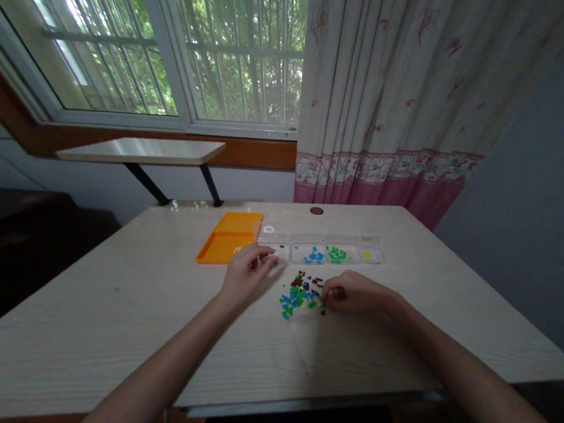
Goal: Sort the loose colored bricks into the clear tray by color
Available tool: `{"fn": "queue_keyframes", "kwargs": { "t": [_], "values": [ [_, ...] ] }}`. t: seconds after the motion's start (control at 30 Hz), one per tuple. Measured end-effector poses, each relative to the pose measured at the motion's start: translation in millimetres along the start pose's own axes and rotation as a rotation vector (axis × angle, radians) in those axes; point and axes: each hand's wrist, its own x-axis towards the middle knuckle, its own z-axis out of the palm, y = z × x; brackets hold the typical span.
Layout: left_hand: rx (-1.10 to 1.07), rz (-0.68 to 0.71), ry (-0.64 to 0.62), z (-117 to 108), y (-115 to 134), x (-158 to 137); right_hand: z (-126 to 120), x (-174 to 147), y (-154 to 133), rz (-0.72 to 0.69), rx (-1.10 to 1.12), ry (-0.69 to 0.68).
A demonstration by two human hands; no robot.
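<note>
A loose pile of small blue, green and brown pieces (pixel 295 297) lies on the table. My right hand (pixel 351 291) is at the pile's right edge, thumb and fingers pinched together; whatever is between them is too small to name. My left hand (pixel 249 268) hovers by the left end of a clear compartment box (pixel 302 262), its fingertips also closed, and what they hold cannot be made out. Inside the box, blue pieces (pixel 314 256) and green pieces (pixel 336 254) sit in separate compartments, with a yellow piece (pixel 367 254) at the right end. The left hand partly hides the leftmost compartment.
An orange tray (pixel 233 223) with a divider lies left of the box, partly behind my left hand. A dark round disc (pixel 316 211) is at the table's back edge. A raised shelf (pixel 148 150) on black brackets stands at the back left, below the window.
</note>
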Motion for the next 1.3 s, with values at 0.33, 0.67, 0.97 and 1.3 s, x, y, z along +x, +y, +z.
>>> {"fn": "queue_keyframes", "kwargs": {
  "t": [0.33, 0.67, 0.97, 1.3],
  "values": [
    [0.508, -0.317, -0.014, -27, -54, 12, 2, 0, 2, -0.02, 0.033, -0.011],
    [0.294, -0.003, -0.14, -9, -30, 3, 3, 5, 0, 0.059, 0.29, 0.081],
    [0.106, 0.35, -0.383, 22, 22, -20, 22, 17, -2, -0.025, 0.555, 0.14],
    [0.049, 0.357, -0.352, 26, 28, -22, 30, 23, -13, 0.008, 0.687, 0.143]
  ]
}}
